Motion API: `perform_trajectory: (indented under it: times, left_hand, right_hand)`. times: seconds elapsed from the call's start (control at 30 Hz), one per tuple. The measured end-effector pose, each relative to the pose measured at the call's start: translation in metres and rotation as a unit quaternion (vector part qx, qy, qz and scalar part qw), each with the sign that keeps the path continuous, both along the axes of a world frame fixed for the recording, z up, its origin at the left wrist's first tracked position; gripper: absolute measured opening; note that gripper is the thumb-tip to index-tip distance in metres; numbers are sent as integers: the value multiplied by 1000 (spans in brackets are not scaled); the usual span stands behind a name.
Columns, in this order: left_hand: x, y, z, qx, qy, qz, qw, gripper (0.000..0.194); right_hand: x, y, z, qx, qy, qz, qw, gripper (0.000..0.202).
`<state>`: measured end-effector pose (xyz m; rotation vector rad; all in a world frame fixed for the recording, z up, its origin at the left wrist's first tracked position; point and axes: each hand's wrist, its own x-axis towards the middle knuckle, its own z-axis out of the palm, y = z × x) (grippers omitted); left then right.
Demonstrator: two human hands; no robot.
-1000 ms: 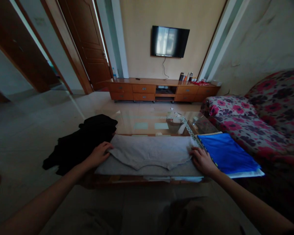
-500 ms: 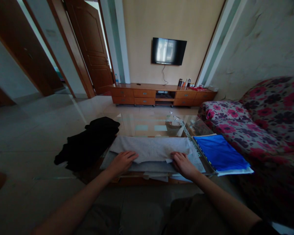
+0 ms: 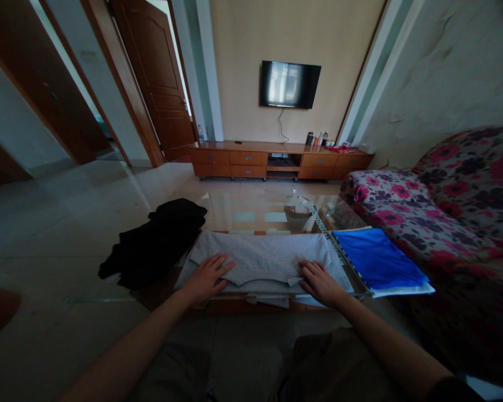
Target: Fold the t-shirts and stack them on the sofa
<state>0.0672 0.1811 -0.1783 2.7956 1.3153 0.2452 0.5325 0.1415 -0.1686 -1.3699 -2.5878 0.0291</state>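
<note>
A grey T-shirt (image 3: 262, 254) lies partly folded on the glass coffee table, its upper layer turned toward me and a curved edge, like a neckline, facing the front. My left hand (image 3: 209, 274) rests flat on the left part of the shirt, fingers spread. On the right part lies my right hand (image 3: 319, 281), fingers stretched forward over the cloth near a small loose corner. Neither hand grips the fabric.
Black clothing (image 3: 159, 240) is heaped on the table's left side. A folded blue garment (image 3: 379, 259) lies over white cloth at the right. A floral sofa (image 3: 419, 218) stands to the right, a low wooden cabinet (image 3: 247, 159) beyond the glass table (image 3: 222, 209).
My fingers have let go of the shirt's folded edge and flattened out on the cloth. The front edge now lies smoother, a little nearer to me.
</note>
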Motion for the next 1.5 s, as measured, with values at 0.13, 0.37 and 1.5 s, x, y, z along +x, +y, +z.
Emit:
perform_trajectory:
  times: [0.13, 0.37, 1.5]
  left_hand:
    - [-12, 4, 2, -8, -1, 8, 1000, 65]
    - [-53, 23, 1, 29, -9, 182, 983, 74]
    - [86, 61, 1, 27, -35, 170, 984, 68]
  right_hand:
    - [15, 4, -3, 2, -23, -19, 1000, 22]
    - [46, 19, -17, 65, -33, -272, 960, 44]
    - [-45, 92, -9, -50, -26, -267, 962, 62]
